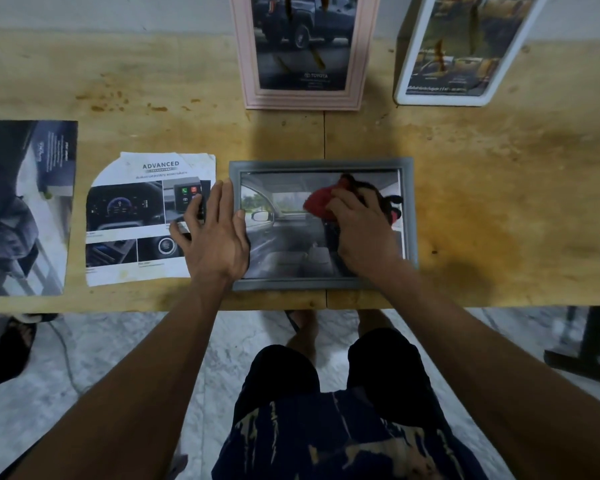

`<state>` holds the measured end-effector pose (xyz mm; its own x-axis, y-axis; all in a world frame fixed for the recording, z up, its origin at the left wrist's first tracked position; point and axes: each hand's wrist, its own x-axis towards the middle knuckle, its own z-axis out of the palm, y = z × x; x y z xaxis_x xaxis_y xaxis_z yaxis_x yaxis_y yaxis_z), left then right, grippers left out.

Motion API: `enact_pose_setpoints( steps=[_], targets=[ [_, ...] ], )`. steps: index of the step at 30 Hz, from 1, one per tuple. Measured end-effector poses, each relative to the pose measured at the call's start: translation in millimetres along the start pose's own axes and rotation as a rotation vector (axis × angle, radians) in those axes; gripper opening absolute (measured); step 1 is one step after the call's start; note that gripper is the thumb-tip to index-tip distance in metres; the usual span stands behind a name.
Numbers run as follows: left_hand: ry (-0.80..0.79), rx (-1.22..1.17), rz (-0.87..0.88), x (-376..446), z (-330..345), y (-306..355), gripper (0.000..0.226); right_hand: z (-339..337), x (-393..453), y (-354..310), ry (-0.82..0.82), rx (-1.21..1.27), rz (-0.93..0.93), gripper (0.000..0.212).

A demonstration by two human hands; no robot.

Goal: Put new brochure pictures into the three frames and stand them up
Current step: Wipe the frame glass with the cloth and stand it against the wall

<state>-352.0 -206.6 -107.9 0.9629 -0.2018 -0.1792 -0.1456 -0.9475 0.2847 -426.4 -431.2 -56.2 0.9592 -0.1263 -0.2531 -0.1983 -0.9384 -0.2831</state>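
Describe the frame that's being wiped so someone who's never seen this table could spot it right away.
On the wooden table, look at the near edge, in front of the two frames standing at the back. The grey frame lies flat there, with the left hand resting on its left edge and the right hand pressing a red cloth on its glass. Unlike the pink frame and white frame, it lies flat and landscape.

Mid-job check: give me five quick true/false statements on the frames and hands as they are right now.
1. The grey frame lies flat on the table. True.
2. The right hand holds a blue sponge. False: it presses a red cloth onto the glass.
3. The pink frame stands upright. True.
4. The left hand lifts the torn brochure page. False: it rests flat across the page and the grey frame's left edge.
5. The white frame lies face down. False: it stands leaning.
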Motion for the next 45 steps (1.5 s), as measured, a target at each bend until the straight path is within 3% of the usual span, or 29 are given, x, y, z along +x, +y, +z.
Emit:
enact_pose_setpoints(
  steps=[3,5,7,9,13,16,19,23,27,30,32,34,35,39,45],
  targets=[
    [0.001,-0.001,-0.008,0,-1,-1,0.054,14,-30,-2,0.033,-0.003,-0.095,0.025],
    [-0.001,-0.004,-0.013,-1,-1,-1,0.054,19,-44,3,-0.053,-0.001,-0.172,0.018],
    [-0.003,-0.005,-0.012,-1,-1,0,0.054,10,-45,8,-0.220,0.096,-0.125,0.021],
    [-0.007,-0.009,-0.014,0,-2,0,0.054,-9,-31,16,-0.240,0.180,-0.014,0.025],
    [-0.007,-0.008,-0.014,0,-3,0,0.054,-39,15,32,0.054,0.176,0.050,0.032],
    [-0.004,-0.005,-0.010,1,-2,0,0.054,-31,28,40,-0.017,0.096,0.025,0.045],
    [-0.009,-0.005,-0.011,1,-1,0,0.054,-11,7,39,0.013,0.089,0.023,0.030],
    [-0.003,0.000,-0.016,0,-2,1,0.054,9,-32,35,0.136,0.140,0.021,0.027],
    [-0.006,0.005,-0.016,0,-3,1,0.054,19,-62,29,0.072,0.122,0.032,0.028],
    [-0.014,0.010,-0.014,1,-4,2,0.054,1,-62,27,0.048,0.287,0.084,0.028],
    [-0.012,0.009,-0.014,1,-5,2,0.053,-21,-50,29,0.128,0.477,0.250,0.026],
    [-0.015,0.004,-0.002,1,-7,0,0.053,-32,-34,36,0.290,0.461,0.327,0.024],
    [-0.018,0.004,0.009,2,-8,-1,0.053,-31,-23,40,0.320,0.393,0.326,0.029],
    [-0.028,-0.014,0.057,4,-12,-8,0.055,0,3,35,0.160,0.100,0.355,0.057],
    [0.016,-0.012,0.044,4,-8,-8,0.052,15,13,-11,0.091,0.133,0.375,0.072]
  ],
)
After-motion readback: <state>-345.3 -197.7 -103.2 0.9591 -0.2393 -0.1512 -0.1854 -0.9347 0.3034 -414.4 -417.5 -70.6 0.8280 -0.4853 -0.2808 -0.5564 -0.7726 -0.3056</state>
